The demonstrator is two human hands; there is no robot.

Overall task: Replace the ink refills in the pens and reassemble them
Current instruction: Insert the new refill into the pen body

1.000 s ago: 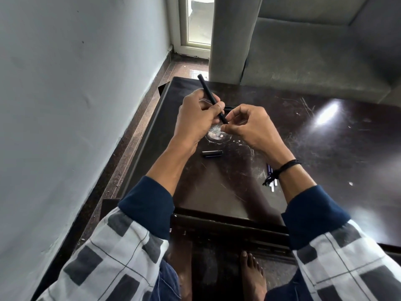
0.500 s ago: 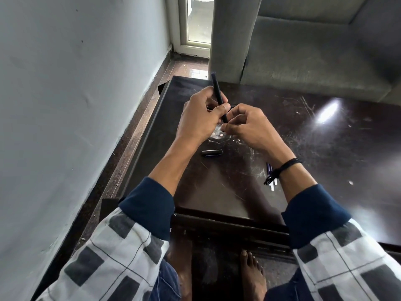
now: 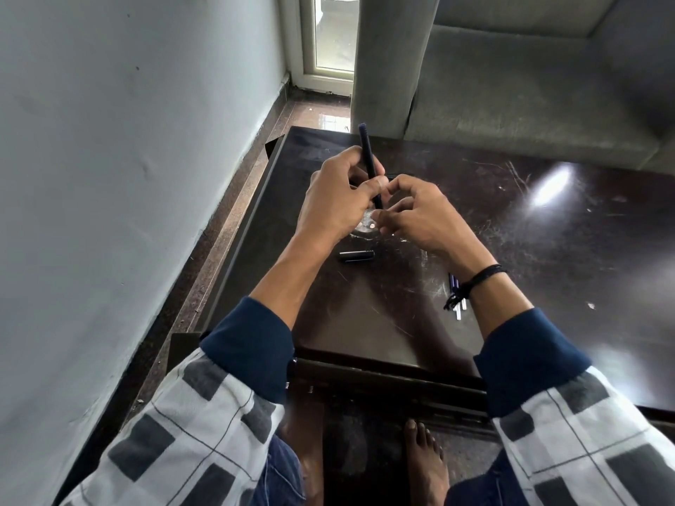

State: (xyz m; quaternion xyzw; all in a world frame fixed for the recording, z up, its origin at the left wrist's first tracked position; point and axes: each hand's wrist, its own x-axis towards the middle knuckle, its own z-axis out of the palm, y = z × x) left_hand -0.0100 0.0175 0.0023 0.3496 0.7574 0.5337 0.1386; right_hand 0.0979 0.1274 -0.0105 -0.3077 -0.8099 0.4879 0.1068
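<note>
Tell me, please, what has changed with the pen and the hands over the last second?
The pen swung from leaning left to nearly upright, turned by the left hand that grips it. The right hand kept pinching its lower end. Nothing was taken up or let go. The cap and refills lie on the table as before.
</note>
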